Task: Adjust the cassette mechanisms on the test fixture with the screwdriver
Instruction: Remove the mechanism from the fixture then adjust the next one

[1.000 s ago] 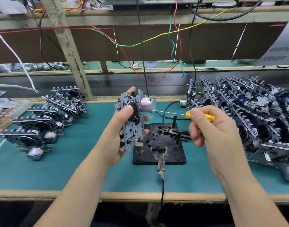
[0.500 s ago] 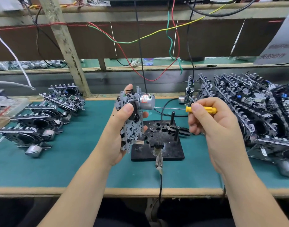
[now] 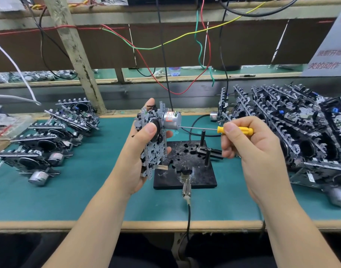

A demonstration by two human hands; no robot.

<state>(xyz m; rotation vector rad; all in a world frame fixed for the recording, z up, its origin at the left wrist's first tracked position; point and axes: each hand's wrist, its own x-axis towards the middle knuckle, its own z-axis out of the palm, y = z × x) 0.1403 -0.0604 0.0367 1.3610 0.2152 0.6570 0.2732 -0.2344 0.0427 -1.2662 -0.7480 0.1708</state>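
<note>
My left hand [image 3: 135,157] grips a cassette mechanism [image 3: 153,142] upright above the table, thumb on its black flywheel. A silver motor [image 3: 171,120] sticks out of its right side. My right hand [image 3: 251,151] pinches a small yellow-handled screwdriver [image 3: 235,130] held level, and its thin shaft reaches left to the end of the motor. The black test fixture [image 3: 185,165], with upright pegs and a metal clip at its front, sits on the table below both hands with nothing mounted on it.
Stacked cassette mechanisms lie on the green mat at the left [image 3: 49,140] and in a large pile at the right [image 3: 293,128]. A black cable [image 3: 188,215] runs from the fixture over the table's front edge. Coloured wires [image 3: 165,45] hang above the bench.
Both hands keep the same hold. The view has shifted slightly, and the screwdriver stays pressed against the motor end.
</note>
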